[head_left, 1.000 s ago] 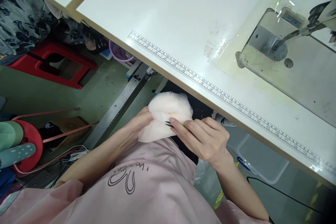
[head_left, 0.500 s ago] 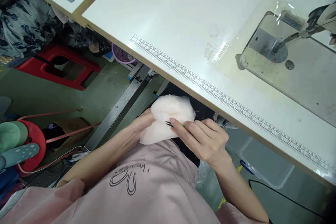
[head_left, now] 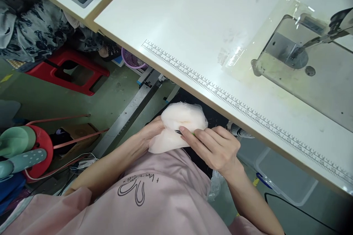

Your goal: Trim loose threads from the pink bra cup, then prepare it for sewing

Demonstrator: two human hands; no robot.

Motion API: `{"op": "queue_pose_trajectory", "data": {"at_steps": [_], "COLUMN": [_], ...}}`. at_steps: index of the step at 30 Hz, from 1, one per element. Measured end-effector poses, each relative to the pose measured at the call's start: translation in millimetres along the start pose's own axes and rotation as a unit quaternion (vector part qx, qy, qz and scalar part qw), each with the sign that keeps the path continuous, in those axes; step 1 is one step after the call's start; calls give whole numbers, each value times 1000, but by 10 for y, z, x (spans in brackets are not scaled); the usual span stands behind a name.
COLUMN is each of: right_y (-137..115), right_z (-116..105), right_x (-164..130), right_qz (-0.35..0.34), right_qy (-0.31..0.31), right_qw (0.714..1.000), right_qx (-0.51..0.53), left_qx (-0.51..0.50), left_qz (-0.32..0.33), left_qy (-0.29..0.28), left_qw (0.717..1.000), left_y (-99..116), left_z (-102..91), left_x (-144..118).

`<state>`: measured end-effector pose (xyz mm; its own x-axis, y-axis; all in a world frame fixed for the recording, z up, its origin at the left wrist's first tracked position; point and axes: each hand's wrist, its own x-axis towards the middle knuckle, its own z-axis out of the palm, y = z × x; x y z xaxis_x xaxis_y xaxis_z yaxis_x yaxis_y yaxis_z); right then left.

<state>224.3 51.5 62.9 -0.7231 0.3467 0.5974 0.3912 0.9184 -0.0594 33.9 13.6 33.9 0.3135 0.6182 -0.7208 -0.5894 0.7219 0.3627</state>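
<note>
In the lower middle of the frame, just below the near edge of the tabletop (head_left: pixel 193 14), we hold a soft, pale pink piece of fabric (head_left: pixel 179 119) between both hands, above our lap. Our left hand (head_left: pixel 147 136) grips the piece from its left side, the fingers curled against it and mostly hidden behind it. Our right hand (head_left: pixel 217 147) comes in from the right, its thumb and forefinger pressed together on a thin dark tool with a green handle (head_left: pixel 184 132), whose tip lies against the fabric's fold; we cannot tell what kind of tool it is. A printed ruler strip (head_left: pixel 234 102) runs along the tabletop's edge. At the upper right sits the metal bed of a sewing machine (head_left: pixel 311 80). On the floor at the left stands a red stool (head_left: pixel 68 71), and lower left a red spool stand (head_left: pixel 38 154).
</note>
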Motion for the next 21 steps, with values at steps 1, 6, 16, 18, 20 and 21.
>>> {"op": "queue_pose_trajectory", "data": {"at_steps": [1, 6, 16, 18, 20, 21], "right_y": [-1, -4, 30, 9, -17, -30], "right_z": [3, 5, -186, -188, -170, -158], "right_x": [-7, -28, -30, -33, -35, -36], "right_qz": [0, -3, 145, 203, 224, 225], "right_qy": [-1, 1, -10, -26, -45, -55], "right_qw": [1000, 1000, 986, 968, 955, 951], "right_qx": [2, 10, 79, 142, 191, 207], "left_qx": [0, 2, 19, 19, 19, 20], "left_qz": [0, 1, 29, 35, 40, 44], "left_qy": [0, 7, 32, 19, 1, -5], "left_qw": [1000, 1000, 999, 999, 999, 999], "left_y": [-1, -8, -6, 4, 9, 8], "left_z": [0, 10, -31, -14, 2, 7], "left_x": [1, 22, 20, 11, 3, 0]}}
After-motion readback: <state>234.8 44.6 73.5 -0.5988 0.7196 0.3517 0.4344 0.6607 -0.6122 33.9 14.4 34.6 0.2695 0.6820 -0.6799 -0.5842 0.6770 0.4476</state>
